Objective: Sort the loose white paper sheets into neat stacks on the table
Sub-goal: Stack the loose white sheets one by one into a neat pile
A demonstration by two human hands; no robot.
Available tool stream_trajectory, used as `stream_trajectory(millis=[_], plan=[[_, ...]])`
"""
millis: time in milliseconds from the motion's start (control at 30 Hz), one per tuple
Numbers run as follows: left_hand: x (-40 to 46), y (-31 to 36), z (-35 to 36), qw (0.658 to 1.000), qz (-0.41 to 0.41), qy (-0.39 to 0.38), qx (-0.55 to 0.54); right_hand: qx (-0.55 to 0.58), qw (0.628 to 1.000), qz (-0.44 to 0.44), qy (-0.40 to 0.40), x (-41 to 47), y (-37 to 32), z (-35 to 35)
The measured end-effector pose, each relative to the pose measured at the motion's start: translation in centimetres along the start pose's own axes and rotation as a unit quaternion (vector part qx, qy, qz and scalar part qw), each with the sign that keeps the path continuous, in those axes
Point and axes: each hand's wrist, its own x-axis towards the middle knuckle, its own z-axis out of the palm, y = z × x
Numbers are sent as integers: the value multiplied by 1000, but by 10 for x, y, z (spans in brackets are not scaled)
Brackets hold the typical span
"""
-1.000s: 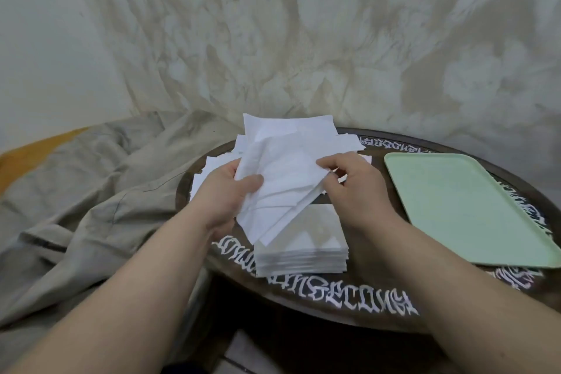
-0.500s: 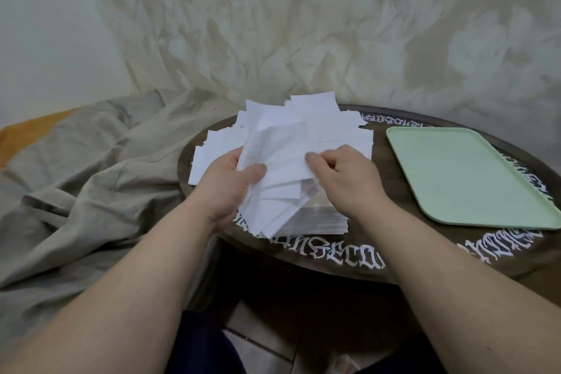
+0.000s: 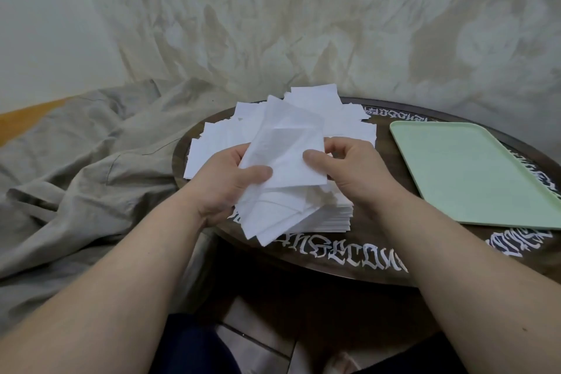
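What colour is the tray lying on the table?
Pale mint green, plain with no pattern; the tray shows clearly in the head view.

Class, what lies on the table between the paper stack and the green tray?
Only bare dark table separates the paper stack from the green tray, in the head view.

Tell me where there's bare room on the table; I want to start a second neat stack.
Free: the green tray, which holds nothing, and the dark table strip between the neat stack and the tray. Crowded: the far left, covered by loose sheets, and the middle, where both hands hold papers.
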Motion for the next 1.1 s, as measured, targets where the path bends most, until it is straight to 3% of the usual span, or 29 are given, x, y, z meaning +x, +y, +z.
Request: stream_trajectory(millis=[333, 433, 600, 667, 767, 933, 1100], plan=[[-1, 7, 7, 997, -27, -54, 42, 120, 991, 28, -48, 0, -3, -11], [0, 8, 9, 999, -28, -17, 37, 106, 994, 6, -3, 1, -3, -12], [3, 7, 8, 983, -84, 91, -134, 72, 993, -28, 94, 7, 3, -11], [4, 7, 6, 977, -111, 102, -152, 62, 991, -36, 113, 8, 3, -11], [5, 3, 8, 983, -104, 100, -113, 58, 989, -39, 132, 8, 2, -11], [9, 1, 15, 975, 4, 183, 130, 80, 987, -26, 135, 10, 8, -10], [13, -2, 11, 968, 37, 205, 137, 21, 986, -31, 163, 9, 6, -19]])
